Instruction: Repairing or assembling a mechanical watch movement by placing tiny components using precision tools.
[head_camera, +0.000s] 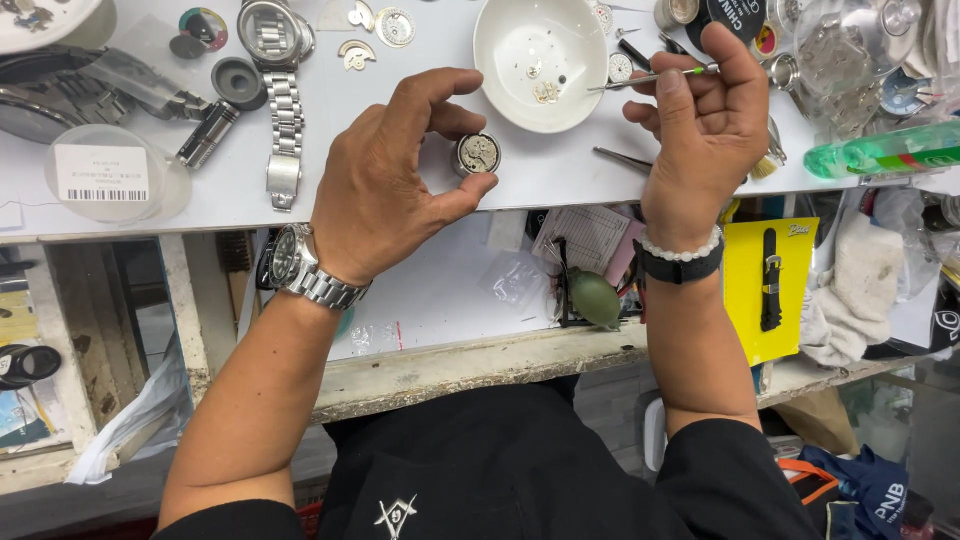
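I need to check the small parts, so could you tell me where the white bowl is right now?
In the head view the white bowl sits at the top centre of the bench, just beyond the watch movement pinched in the left hand and left of the right hand.

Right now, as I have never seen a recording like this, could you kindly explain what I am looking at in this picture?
There is no machine here: a person works with two bare hands, and the one picture comes from a camera worn on their head, looking down at a white workbench. The left hand, with a steel wristwatch on its wrist, pinches a small round watch movement between thumb and fingers. The right hand, with a bead bracelet and a dark band on its wrist, grips a thin tool with a green handle, its tip reaching over a white bowl of tiny parts. Also on the bench lie a metal watch with bracelet, tweezers and loose watch parts. A yellow strap package sits on a shelf below.
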